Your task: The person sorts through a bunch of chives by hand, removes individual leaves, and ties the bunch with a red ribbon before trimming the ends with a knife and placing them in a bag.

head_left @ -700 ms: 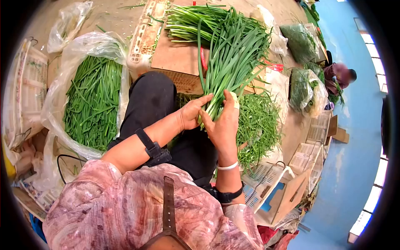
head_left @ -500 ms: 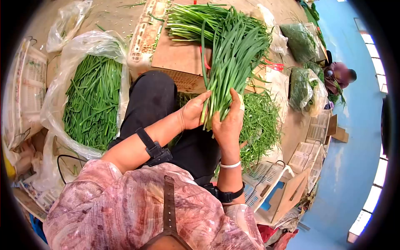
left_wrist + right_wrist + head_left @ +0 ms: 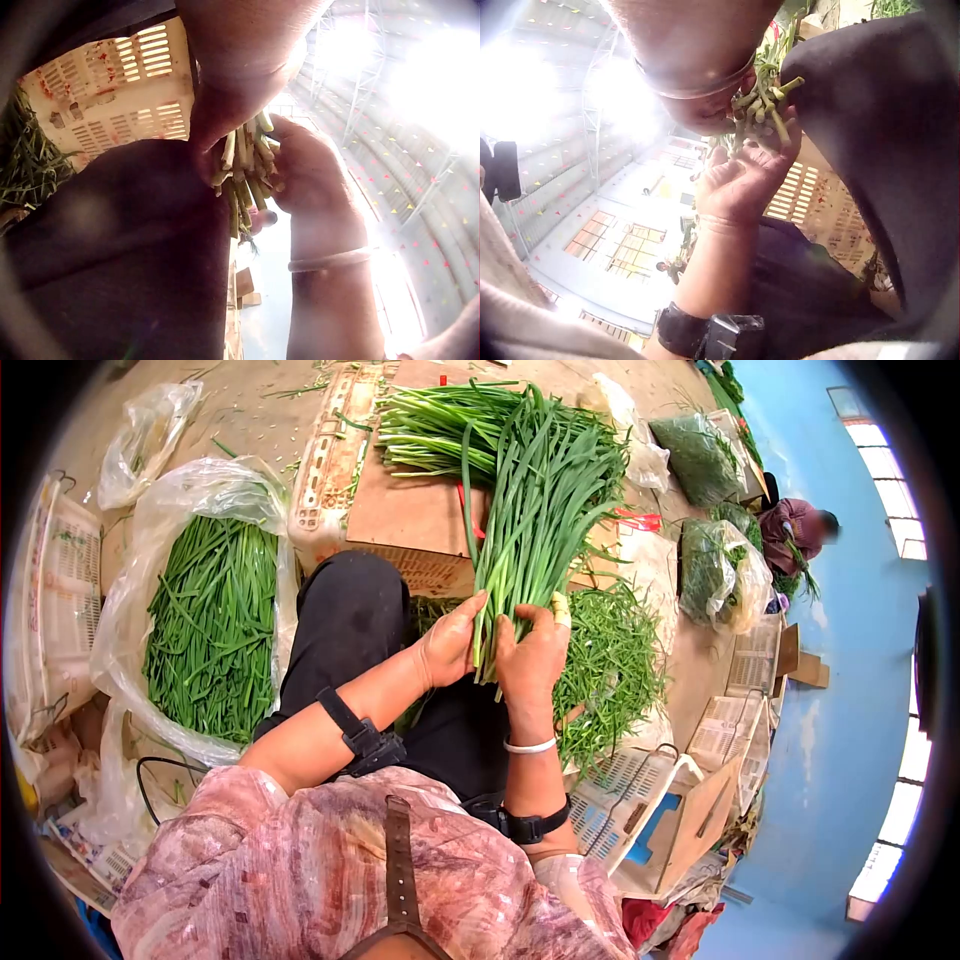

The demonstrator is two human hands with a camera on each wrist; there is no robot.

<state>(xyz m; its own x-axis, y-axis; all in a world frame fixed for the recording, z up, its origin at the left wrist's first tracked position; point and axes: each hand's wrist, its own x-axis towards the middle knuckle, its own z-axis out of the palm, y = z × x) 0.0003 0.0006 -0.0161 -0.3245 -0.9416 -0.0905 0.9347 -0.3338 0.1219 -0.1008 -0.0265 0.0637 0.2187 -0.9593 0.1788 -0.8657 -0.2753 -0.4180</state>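
Both hands hold a bunch of garlic chives point(image 3: 545, 500) by its pale stalk ends, above the lap. Long flat green leaves fan upward and away from the hands. My left hand point(image 3: 450, 645) cups the stalks from the left. From the right, my right hand point(image 3: 532, 660) grips them, a pale wrap around one finger. Cut stalk ends point(image 3: 244, 165) poke out between the hands in the left wrist view. In the right wrist view the left hand point(image 3: 739, 184) lies under the stalk ends point(image 3: 765, 109). More chives point(image 3: 430, 435) lie behind the bunch on a cardboard sheet point(image 3: 385, 505).
A clear plastic bag point(image 3: 110, 635) lined with cut greens point(image 3: 215, 625) stands at the left. Loose trimmings point(image 3: 615, 660) are heaped at the right. White plastic crates point(image 3: 620, 780) stand at lower right. Filled bags point(image 3: 700, 455) and another person point(image 3: 795, 540) are near the blue wall.
The hands first drew slightly apart around the stalks; now the right hand's fingers bend closer over them. The whole head view has shifted slightly left and down.
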